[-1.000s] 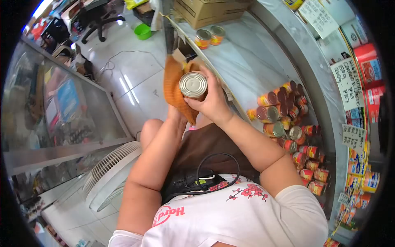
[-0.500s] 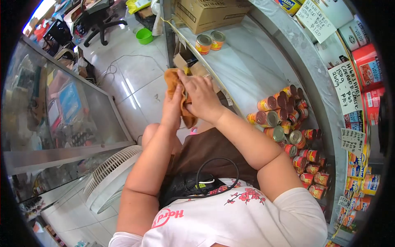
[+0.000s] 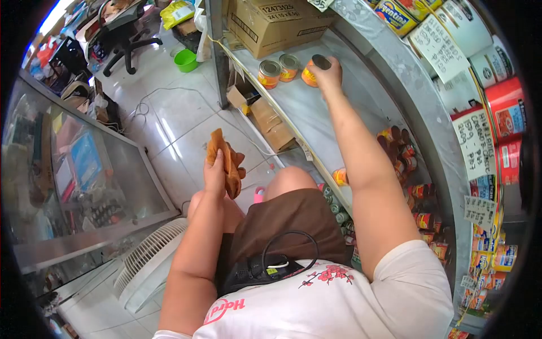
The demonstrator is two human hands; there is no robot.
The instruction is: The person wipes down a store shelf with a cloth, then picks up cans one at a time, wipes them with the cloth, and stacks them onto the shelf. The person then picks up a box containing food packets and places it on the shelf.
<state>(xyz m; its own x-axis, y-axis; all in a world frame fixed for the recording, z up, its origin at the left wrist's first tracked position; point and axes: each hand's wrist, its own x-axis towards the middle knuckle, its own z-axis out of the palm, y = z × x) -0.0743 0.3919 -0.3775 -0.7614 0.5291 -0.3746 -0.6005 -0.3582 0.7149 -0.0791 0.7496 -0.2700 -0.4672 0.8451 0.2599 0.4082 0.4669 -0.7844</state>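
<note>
In my left hand (image 3: 214, 172) is a crumpled orange-brown cloth (image 3: 227, 164), held above the floor near my knees. My right hand (image 3: 328, 76) reaches out over the shelf, its fingers around an upright tin can (image 3: 311, 72) with an orange and yellow label. Just left of it on the shelf stand two similar cans, one can (image 3: 288, 69) beside the other can (image 3: 269, 75). Whether the held can touches the shelf I cannot tell. Part of it is hidden by my fingers.
A cardboard box (image 3: 276, 25) sits on the shelf (image 3: 361, 101) behind the cans. Several stacked cans (image 3: 398, 150) lie to the right, partly behind my arm. A white fan (image 3: 149, 260) and a glass cabinet (image 3: 84, 164) stand at left. Price cards (image 3: 437, 48) hang at right.
My right hand has left the cloth and moved forward over the shelf, now holding a can beside the other two. My left hand has lowered slightly, keeping the cloth.
</note>
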